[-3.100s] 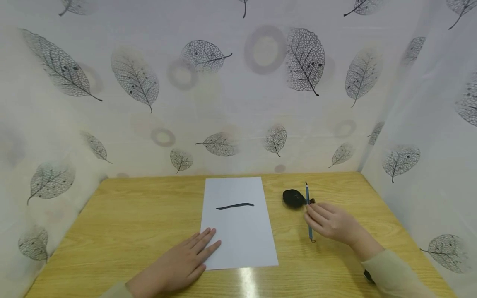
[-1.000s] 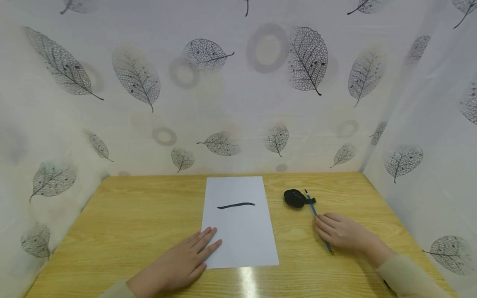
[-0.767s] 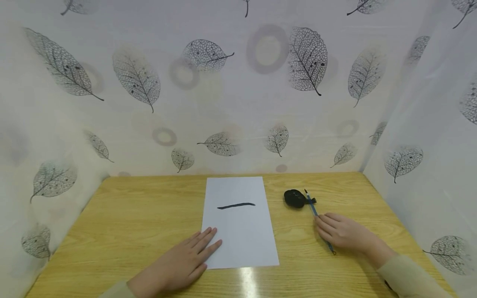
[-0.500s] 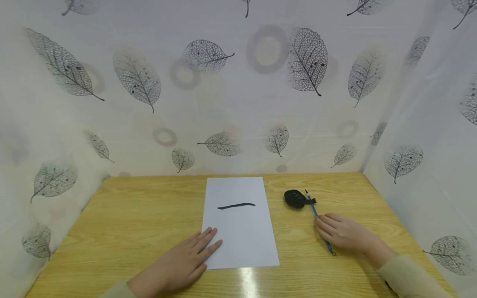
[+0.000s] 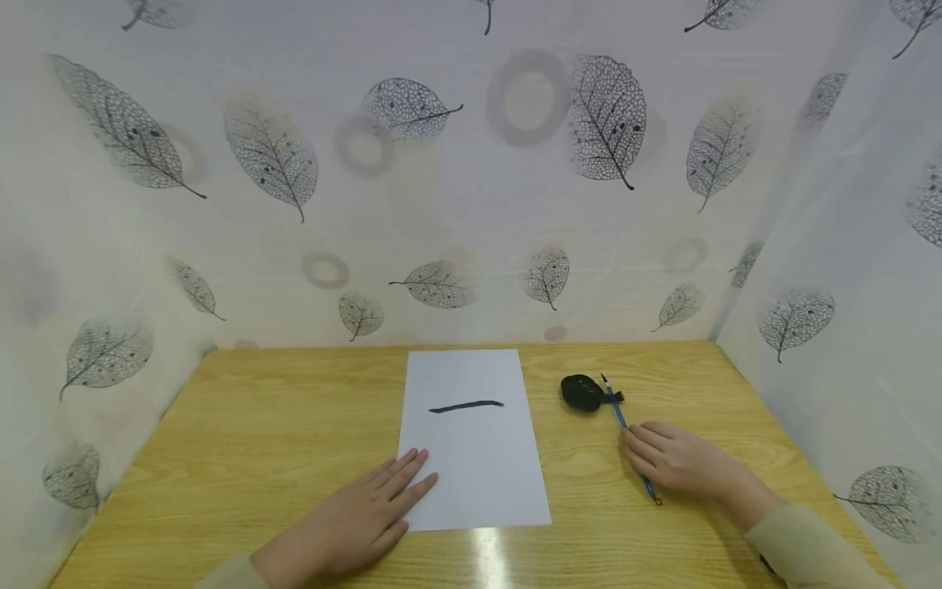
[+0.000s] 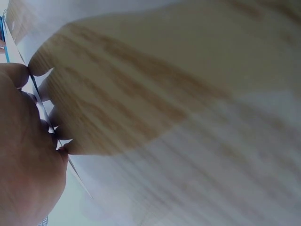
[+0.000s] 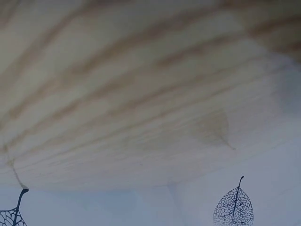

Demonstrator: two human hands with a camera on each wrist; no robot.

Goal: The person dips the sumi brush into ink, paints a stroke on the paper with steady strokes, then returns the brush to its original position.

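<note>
My left hand (image 5: 361, 519) lies with straight fingers on the lower left edge of a white sheet of paper (image 5: 486, 474). A single black brush stroke (image 5: 467, 406) crosses the paper's upper half. To the right, my right hand (image 5: 677, 462) holds a blue writing brush (image 5: 616, 415) by its shaft, the dark tip pointing away from me. The brush's front part crosses the short handle of a black ink dish (image 5: 581, 393). In the left wrist view the palm of my left hand (image 6: 26, 150) fills the left side. The right wrist view shows no hand.
A yellow wood-grain table (image 5: 280, 425) carries everything. Behind and beside it hangs a pale curtain (image 5: 471, 196) printed with leaves. A small dark object (image 5: 768, 564) peeks out under the right sleeve.
Since the earliest frame, my right hand has moved right and toward me with the brush, which has turned to a slant over the dish handle. Over the last second nothing visibly changes.
</note>
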